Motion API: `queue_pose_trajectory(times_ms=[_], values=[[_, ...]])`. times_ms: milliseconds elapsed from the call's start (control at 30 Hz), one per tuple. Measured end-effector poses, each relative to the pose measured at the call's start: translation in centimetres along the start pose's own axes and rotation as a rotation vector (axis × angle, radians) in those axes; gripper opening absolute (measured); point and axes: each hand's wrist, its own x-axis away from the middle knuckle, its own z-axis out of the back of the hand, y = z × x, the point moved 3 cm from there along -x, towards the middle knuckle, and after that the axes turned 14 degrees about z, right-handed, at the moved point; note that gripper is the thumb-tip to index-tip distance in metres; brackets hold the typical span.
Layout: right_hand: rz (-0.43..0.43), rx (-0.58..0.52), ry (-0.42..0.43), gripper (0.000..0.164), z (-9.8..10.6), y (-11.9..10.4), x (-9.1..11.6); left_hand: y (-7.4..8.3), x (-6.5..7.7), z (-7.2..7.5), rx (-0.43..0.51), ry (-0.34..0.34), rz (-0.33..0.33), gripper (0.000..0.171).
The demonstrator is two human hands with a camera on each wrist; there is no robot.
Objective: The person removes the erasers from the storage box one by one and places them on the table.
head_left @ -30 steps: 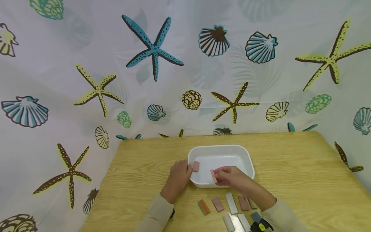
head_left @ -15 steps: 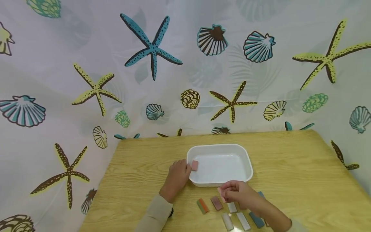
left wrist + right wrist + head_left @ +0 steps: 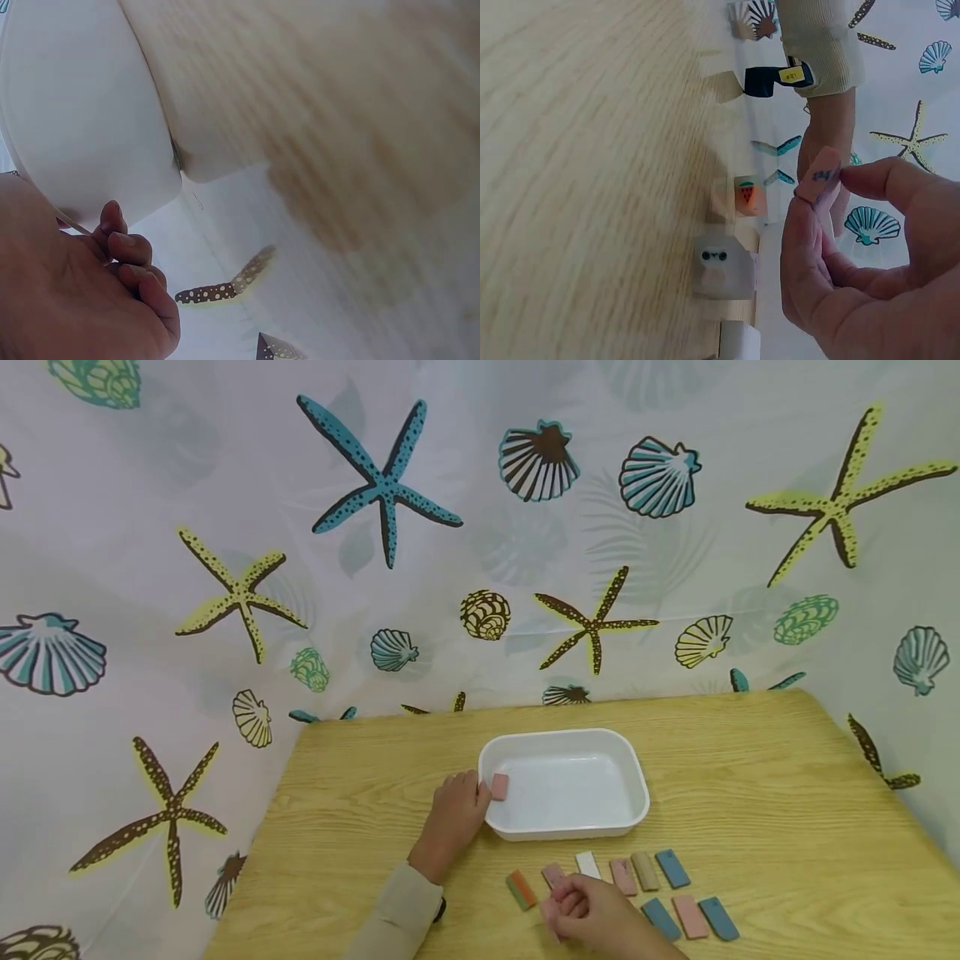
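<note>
My left hand (image 3: 453,818) holds the left rim of a white plastic tub (image 3: 566,834). In the left wrist view that hand (image 3: 105,277) has curled fingers at the tub's edge. One pink eraser (image 3: 500,787) lies inside the tub by its left wall. Between thumb and fingers my right hand (image 3: 588,912) pinches another pink eraser (image 3: 550,917), low over the front of the table. Dark markings show on this eraser (image 3: 823,176) in the right wrist view. Just behind the right hand lie a dusty-pink eraser (image 3: 552,873) and a white one (image 3: 587,864), partly covered.
An orange-and-green eraser (image 3: 521,890) lies left of the right hand. To its right are a pink one (image 3: 622,877), a beige one (image 3: 644,871), a blue one (image 3: 672,868) and several more in front. A shell-print curtain (image 3: 450,527) hangs behind the wooden table (image 3: 750,777).
My right hand has drawn back from over the tub toward the table's front, carrying the pink eraser, uncovering erasers on the right. The left hand has stayed at the rim.
</note>
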Motion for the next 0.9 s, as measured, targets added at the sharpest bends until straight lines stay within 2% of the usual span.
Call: queue_pose_trajectory(times_ms=[100, 233, 300, 400, 633, 900], values=[[-0.011, 0.067, 0.004, 0.026, -0.6, 0.2, -0.2, 0.0, 0.1, 0.0, 0.000, 0.005, -0.005, 0.028], [0.036, 0.180, -0.021, 0.024, -1.8, 0.5, -0.8, 0.0, 0.1, 0.1, 0.004, 0.008, -0.005, 0.027], [0.064, 0.207, -0.030, 0.022, -2.4, 0.6, -1.0, 0.1, 0.2, 0.2, 0.003, 0.011, -0.004, 0.026], [0.060, 0.223, -0.034, 0.017, -3.1, 1.0, -1.1, 0.1, 0.2, 0.3, 0.003, 0.012, -0.002, 0.026], [0.050, 0.335, -0.038, 0.019, -3.8, 2.2, -1.2, 0.1, 0.1, 0.3, -0.008, 0.016, -0.003, 0.026], [0.129, 0.541, -0.064, 0.020, -4.4, 1.7, -1.3, 0.1, 0.1, 0.3, -0.007, -0.003, 0.017, 0.026]])
